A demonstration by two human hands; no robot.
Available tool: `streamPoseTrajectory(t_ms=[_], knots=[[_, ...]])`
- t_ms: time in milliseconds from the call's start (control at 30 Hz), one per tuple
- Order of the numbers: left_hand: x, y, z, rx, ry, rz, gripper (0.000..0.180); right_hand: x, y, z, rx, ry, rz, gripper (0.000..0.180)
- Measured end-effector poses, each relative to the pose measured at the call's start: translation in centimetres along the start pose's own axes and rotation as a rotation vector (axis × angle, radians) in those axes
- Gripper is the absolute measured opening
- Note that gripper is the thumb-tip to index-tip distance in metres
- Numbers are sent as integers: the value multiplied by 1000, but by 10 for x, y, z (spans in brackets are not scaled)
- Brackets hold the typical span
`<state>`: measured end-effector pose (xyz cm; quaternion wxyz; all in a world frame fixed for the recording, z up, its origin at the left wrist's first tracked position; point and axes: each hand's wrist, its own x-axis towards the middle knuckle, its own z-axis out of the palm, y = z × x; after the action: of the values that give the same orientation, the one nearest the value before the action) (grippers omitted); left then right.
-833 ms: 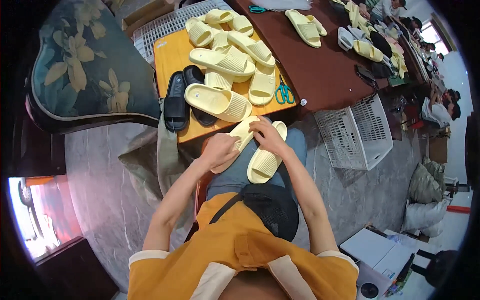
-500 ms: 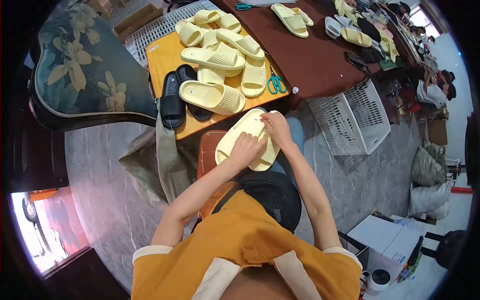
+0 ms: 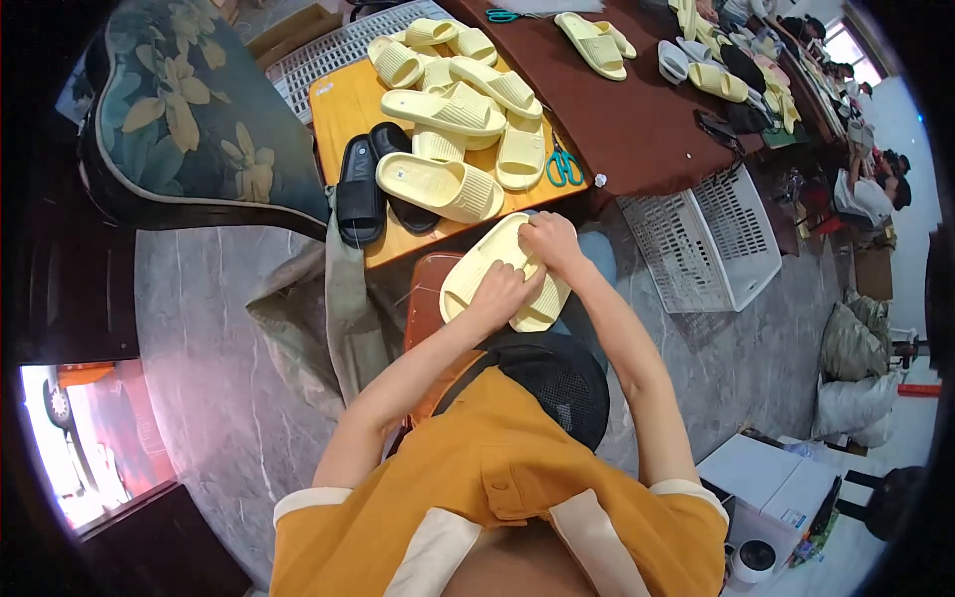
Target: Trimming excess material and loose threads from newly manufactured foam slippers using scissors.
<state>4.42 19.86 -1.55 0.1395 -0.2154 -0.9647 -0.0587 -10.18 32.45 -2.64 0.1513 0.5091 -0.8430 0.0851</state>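
A pair of pale yellow slide slippers (image 3: 488, 250) lies over my lap, close together, with ribbed straps. My left hand (image 3: 504, 290) rests across the middle of the pair, its fingers curled in around the inner edges. At the upper end, my right hand (image 3: 550, 242) has its fingers bent and pressed onto the sole, gripping it near the rim. Both hands are close, almost touching. Whether a small item sits between the fingertips cannot be seen. Beyond them, a heap of similar yellow slippers (image 3: 444, 107) covers an orange-yellow table (image 3: 343, 92).
Black slippers (image 3: 360, 192) and teal scissors (image 3: 564, 167) lie on the orange-yellow table. A brown-covered table (image 3: 637, 129) with more slippers adjoins it. White plastic crates (image 3: 708, 239) stand on the floor at right. A floral chair back (image 3: 189, 119) stands at left. Other people sit far right.
My right hand has shifted slightly over the sole and now covers the small mark there. My left hand stays on the slippers. The whole view has swung a little.
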Motion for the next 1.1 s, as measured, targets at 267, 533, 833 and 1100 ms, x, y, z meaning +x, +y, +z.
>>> streamPoseTrajectory(t_ms=[267,533,833,1100], knots=[[-1,-1,-2,22,30,6,48,9,3,10,-53,-116,-125,9],[1,-2,-6,-15,40,-13,48,8,4,15,77,-29,15,9],[1,-1,-5,-71,5,-13,48,0,7,0,282,-13,107,9],[2,-1,-6,-42,29,-35,49,10,7,5,22,-109,-192,7]])
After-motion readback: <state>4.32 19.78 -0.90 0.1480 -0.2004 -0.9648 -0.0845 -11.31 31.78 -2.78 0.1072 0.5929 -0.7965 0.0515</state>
